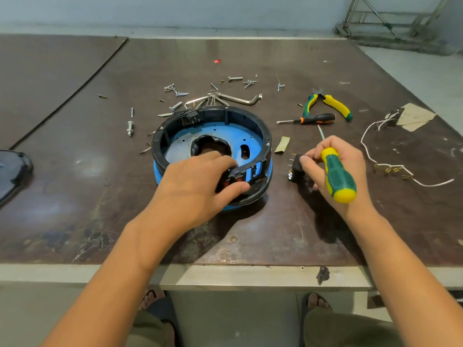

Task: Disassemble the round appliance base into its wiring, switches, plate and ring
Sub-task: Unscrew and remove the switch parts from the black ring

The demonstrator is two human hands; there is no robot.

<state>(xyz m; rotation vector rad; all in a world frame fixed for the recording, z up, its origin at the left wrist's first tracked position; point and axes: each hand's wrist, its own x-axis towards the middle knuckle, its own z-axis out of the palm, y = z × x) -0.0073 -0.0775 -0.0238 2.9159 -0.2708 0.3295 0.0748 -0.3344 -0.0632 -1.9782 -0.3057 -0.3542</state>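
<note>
The round appliance base (215,136) sits mid-table: a blue plate (226,131) inside a black ring (253,118), with a black hub at its centre. My left hand (198,181) grips the ring's near edge, thumb and fingers around a black switch block (236,176) with red parts. My right hand (335,169) holds a green-and-yellow screwdriver (338,176) in the palm and pinches a small black switch (297,166) with brass pins, just right of the base. A white wiring harness (375,156) with brass terminals lies at the right.
Loose screws (175,90), a bolt (130,128) and hex keys (240,98) lie behind the base. Green-yellow pliers (328,103) and a black-orange screwdriver (313,119) rest back right. A dark cover (12,171) sits at the left edge; a tape scrap (282,145) lies beside the base.
</note>
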